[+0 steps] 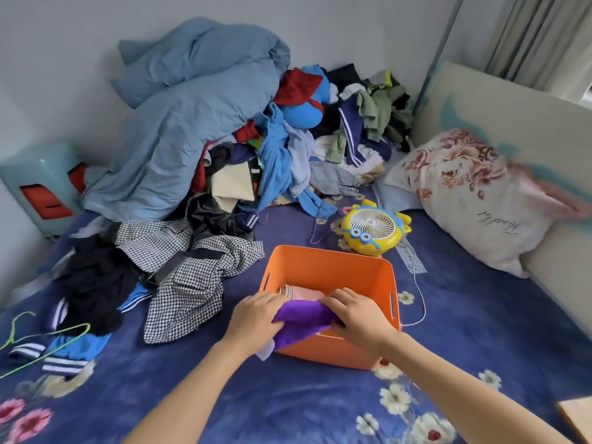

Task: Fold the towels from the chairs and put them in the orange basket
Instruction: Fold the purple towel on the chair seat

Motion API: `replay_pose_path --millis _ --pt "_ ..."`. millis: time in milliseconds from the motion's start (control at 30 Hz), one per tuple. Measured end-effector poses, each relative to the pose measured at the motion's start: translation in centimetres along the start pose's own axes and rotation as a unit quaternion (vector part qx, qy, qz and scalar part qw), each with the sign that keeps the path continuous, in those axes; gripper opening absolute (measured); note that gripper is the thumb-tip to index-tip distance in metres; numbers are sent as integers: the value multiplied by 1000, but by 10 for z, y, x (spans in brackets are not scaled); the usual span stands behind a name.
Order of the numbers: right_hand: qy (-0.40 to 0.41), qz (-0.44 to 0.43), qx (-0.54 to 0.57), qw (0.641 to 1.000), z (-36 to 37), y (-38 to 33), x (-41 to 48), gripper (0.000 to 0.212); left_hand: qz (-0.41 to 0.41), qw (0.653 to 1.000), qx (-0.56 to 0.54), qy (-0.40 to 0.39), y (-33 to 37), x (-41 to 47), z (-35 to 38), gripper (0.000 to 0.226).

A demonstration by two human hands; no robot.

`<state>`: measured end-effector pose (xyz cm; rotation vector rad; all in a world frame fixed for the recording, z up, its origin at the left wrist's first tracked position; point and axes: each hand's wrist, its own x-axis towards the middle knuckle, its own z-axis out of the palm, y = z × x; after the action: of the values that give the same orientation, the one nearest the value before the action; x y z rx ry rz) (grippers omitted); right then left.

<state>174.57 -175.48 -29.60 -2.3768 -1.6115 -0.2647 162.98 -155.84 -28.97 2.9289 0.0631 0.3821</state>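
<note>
- Pale green wire hanger [48, 339] lies at the far left of the dark blue floral bed [288, 398].
- Black-and-white houndstooth garment [192, 274] sprawls beside it, part of the clothes heap.
- Left hand [256, 318] grasps the left edge of the purple fleecy towel [301, 317], fingers curled round it.
- The purple towel hangs over the near rim of the orange plastic basket [333, 257], half in, above a folded pink towel [306, 293] already inside.
- Right hand [358, 318] clasps the towel's right edge.
- Step in hand, as I judge it: placing this towel. Next it needs lowering flat onto the pink one, the trailing corner tucked in, then letting go.
- Yellow cartoon fan [371, 227] sits behind the basket.
</note>
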Motion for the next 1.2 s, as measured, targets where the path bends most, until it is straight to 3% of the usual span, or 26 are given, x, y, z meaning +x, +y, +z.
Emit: replay_pose_path --millis 200,333,533,667,767,867,1000,1100,1200 --pt "-52 124 -9 991 5 30 50 38 69 995 -32 -62 -47 89 16 48" --pt "-112 218 18 969 24 45 66 38 70 987 -84 -119 -63 121 48 37" --pt "-160 320 55 932 71 76 92 36 62 976 -47 -205 -81 168 101 36" --pt "-128 296 15 947 112 94 93 42 51 980 -66 -179 -92 174 134 40" --pt "-159 258 53 952 156 92 74 53 38 970 -32 -239 -96 154 164 58" --pt "-289 259 113 915 215 89 57 62 -43 930 -4 -366 -102 124 214 66" --pt "-471 269 161 824 268 75 49 50 -95 822 41 -560 -103 95 253 77" --pt "-509 264 156 804 284 70 49 48 -93 790 43 -604 -100 87 264 68" --pt "-516 262 151 802 281 77 51 48 -102 786 29 -608 -98 87 264 64"
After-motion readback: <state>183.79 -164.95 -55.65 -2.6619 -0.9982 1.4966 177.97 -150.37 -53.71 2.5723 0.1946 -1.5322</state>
